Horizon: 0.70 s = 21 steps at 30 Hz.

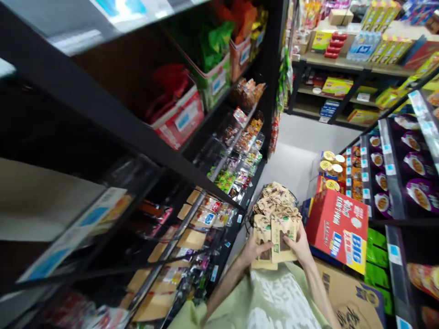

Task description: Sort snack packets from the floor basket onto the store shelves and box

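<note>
Kraft packets: While both hands meet just below the heaped pile, the left packet (262, 235) and the right packet (284, 226) lie side by side, fronts up, the right one partly overlapping the left.
Left hand: The left hand (252, 250) is closed on the left packet, thumb across its front, other fingers mostly hidden.
Right hand: The right hand (301, 246) grips the right packet by its outer side, thumb on the front near the dark window.
Good handling: A light pinch at the margins should spare the contents; squaring the lower edges and fanning the overlap would leave both fronts readable. Pressing into the pile could make loose packets slide.
Pile: More kraft packets (274, 197) are heaped just beyond, inside a dark-rimmed container (295, 197); what supports it is hidden.
Right side: A red carton (338, 224) sits near the right forearm, above a brown carton (356, 292), beside a rack of purple bowls (416, 164).
Left side: Dark shelving holds bagged snacks and a red bin (180, 119).
Room: A shop aisle, its pale floor (297, 132) reaching a stocked far shelf (343, 59).
</note>
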### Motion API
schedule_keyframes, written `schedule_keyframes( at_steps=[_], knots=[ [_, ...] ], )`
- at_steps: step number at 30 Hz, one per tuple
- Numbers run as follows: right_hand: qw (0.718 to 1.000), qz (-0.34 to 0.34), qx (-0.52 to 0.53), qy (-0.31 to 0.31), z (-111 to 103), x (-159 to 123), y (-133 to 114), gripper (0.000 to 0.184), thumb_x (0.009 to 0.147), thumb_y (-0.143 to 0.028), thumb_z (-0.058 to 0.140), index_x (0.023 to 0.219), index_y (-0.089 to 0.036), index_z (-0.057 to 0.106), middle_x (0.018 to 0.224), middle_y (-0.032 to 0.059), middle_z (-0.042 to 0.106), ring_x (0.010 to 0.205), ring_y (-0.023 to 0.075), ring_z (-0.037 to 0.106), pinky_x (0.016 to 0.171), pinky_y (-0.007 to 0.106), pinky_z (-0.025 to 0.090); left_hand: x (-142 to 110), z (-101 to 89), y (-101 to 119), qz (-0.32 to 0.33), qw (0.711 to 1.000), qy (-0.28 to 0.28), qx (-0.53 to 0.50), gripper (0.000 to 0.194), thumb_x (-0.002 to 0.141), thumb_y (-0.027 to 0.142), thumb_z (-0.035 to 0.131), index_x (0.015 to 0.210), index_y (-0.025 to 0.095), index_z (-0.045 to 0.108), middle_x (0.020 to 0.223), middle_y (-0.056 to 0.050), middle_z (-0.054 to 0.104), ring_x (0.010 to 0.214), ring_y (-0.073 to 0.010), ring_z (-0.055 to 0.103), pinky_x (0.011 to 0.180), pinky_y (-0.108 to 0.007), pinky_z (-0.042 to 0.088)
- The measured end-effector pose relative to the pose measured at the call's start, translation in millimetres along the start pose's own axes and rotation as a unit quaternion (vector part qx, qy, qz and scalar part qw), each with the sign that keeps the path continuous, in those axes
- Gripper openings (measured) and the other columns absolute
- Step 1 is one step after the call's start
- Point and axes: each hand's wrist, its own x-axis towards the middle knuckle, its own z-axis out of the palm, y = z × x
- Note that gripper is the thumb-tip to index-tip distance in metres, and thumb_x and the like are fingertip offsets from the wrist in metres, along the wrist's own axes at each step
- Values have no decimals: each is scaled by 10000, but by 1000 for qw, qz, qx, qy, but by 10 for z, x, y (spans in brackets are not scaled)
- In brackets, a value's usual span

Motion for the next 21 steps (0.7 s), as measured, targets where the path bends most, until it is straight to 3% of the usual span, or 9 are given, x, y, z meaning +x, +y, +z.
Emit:
schedule_keyframes(
  at_steps=[3,5,10,15,18,21],
  knots=[
    [1000,13,-17,-10,184,85,-7,686,677,-413,895,1260,-236,580,1231,102,744,1143,290,723,990,384,585,56,-111,284,-14,994,-51,98,551,568,374,994,1030,134,813,1055,-122,838,1052,-328,776,954,-391,628],
    [998,28,-46,-18,311,113,-4,652,694,-402,879,1248,-237,579,1218,103,751,1126,291,727,978,389,589,29,-169,367,-46,985,-54,155,449,595,336,963,970,129,828,1002,-112,843,976,-324,786,879,-373,644],
    [983,73,-166,-18,520,141,5,754,631,-451,902,1272,-250,560,1176,102,775,1067,343,751,933,453,602,-97,-194,240,-72,973,60,209,485,643,277,895,1106,150,828,1105,-120,835,1023,-338,778,953,-399,628],
    [964,96,-229,-93,485,210,-75,824,589,-403,919,1328,-270,579,1120,103,800,1014,408,776,869,508,624,-219,52,86,-75,970,150,175,460,689,269,856,1139,180,837,1148,-121,828,1070,-353,778,1014,-406,610],
    [967,117,-169,-148,393,318,-130,823,560,-319,932,1313,-265,602,1220,109,778,1122,390,754,969,505,619,-291,300,17,-93,956,226,165,372,687,317,882,1039,197,864,1125,-145,830,1085,-384,776,980,-410,626],
    [949,197,-79,-235,308,505,-175,702,540,-259,943,1183,-238,663,1117,90,799,1035,358,775,931,482,640,-322,520,-33,-119,937,284,165,332,673,319,891,987,212,869,1091,-151,834,1059,-388,782,928,-405,643]
  ],
)
